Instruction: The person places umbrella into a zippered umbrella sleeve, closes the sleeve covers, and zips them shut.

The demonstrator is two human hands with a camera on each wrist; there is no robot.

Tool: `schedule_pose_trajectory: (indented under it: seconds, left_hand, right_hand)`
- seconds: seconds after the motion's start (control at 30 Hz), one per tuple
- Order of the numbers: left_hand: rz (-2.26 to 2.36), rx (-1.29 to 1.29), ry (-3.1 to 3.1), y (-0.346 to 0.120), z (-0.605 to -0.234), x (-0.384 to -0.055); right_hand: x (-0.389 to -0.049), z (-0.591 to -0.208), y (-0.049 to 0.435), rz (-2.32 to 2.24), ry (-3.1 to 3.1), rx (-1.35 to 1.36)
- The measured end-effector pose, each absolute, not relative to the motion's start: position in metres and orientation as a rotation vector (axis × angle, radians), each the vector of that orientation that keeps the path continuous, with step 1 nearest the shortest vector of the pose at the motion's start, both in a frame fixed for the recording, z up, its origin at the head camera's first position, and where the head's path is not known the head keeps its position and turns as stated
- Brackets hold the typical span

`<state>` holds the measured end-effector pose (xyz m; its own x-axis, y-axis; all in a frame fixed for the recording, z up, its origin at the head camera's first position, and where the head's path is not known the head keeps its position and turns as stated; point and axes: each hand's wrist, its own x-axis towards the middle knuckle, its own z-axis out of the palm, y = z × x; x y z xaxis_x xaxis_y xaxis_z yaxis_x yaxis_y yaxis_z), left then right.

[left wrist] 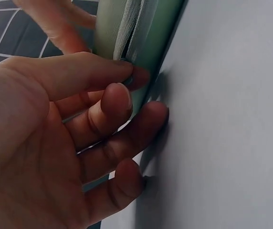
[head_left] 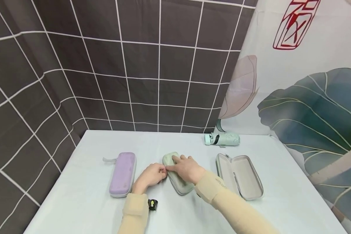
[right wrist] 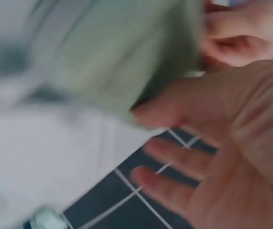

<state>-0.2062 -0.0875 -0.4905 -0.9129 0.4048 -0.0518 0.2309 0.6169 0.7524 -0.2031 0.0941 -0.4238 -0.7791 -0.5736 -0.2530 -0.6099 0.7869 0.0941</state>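
Observation:
A pale green zippered case (head_left: 181, 187) lies at a slant on the white table, between both hands. My left hand (head_left: 152, 175) is at its left side; in the left wrist view the thumb and index finger pinch a small dark zipper pull (left wrist: 126, 78) at the end of the grey zipper (left wrist: 129, 28). The other left fingers are bent close to the tabletop. My right hand (head_left: 188, 169) grips the case from above and the right, its thumb (right wrist: 160, 107) pressed on the green surface in the blurred right wrist view. Part of the case is hidden under this hand.
A closed lavender case (head_left: 123, 175) with a wrist loop lies to the left on the white table (head_left: 84, 201). To the right, a light grey case (head_left: 248, 175) lies unzipped and spread open. A mint-green folded umbrella (head_left: 226, 139) lies at the back edge, before the dark grid-patterned curtain (head_left: 143, 91).

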Motion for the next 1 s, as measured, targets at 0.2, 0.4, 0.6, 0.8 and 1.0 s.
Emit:
schedule_pose_trajectory:
  seconds: [0.2, 0.4, 0.6, 0.8, 1.0]
  left_hand:
    - [1.174, 0.548, 2.641, -0.089, -0.494, -0.206]
    - [1.157, 0.546, 2.652, -0.090, -0.493, -0.207]
    - [1.136, 0.544, 2.642, -0.090, -0.490, -0.206]
    - [1.135, 0.589, 2.640, -0.091, -0.488, -0.205]
    - [1.134, 0.620, 2.633, -0.093, -0.486, -0.205]
  right_hand:
    - [-0.214, -0.430, 0.101, 0.575, 2.739, -1.058]
    - [-0.222, -0.430, 0.103, 0.559, 2.769, -1.077]
    - [-0.225, -0.430, 0.097, 0.532, 2.788, -0.991]
    - [-0.225, -0.429, 0.091, 0.540, 2.822, -0.867]
    - [-0.226, -0.427, 0.088, 0.540, 2.840, -0.761]
